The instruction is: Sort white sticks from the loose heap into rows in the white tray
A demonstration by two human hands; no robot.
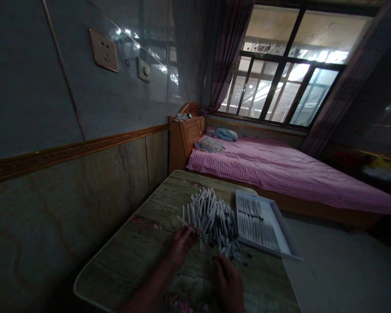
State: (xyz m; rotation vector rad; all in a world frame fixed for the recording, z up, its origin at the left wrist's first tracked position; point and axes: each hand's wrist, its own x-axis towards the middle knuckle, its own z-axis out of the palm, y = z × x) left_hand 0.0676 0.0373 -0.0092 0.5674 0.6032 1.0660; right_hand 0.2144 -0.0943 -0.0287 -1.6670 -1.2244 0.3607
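Nearest to us, at the near edge of the worktop [130, 261], our right hand [228, 282] rests with its fingers curled and its fingertips at the near end of a thin dark rod [206, 246], which it seems to pinch, though the dim light keeps us from being sure. Just beyond and to the left, our left hand [181, 244] reaches forward with fingers drawn together around the far end of the same rod, right at the near fringe of the pile of white sticks [211, 217]; whether it also grips a stick we cannot tell. The pile lies about the middle of the worktop, loose and crisscrossed, some sticks fanning toward the far edge. Touching or just beside the pile, along the worktop's right edge, sits a white tray [280, 237] with more sticks laid side by side in rows inside it; its near right corner hangs past the worktop's edge. Past the far edge stands a bed [280, 169] under a pink checked cover, with folded cloths [220, 138] near its wooden headboard [184, 134]. Farther still, a barred window [280, 82] glows behind dark curtains, and a wall socket [103, 50] sits high on the tiled wall to the left.
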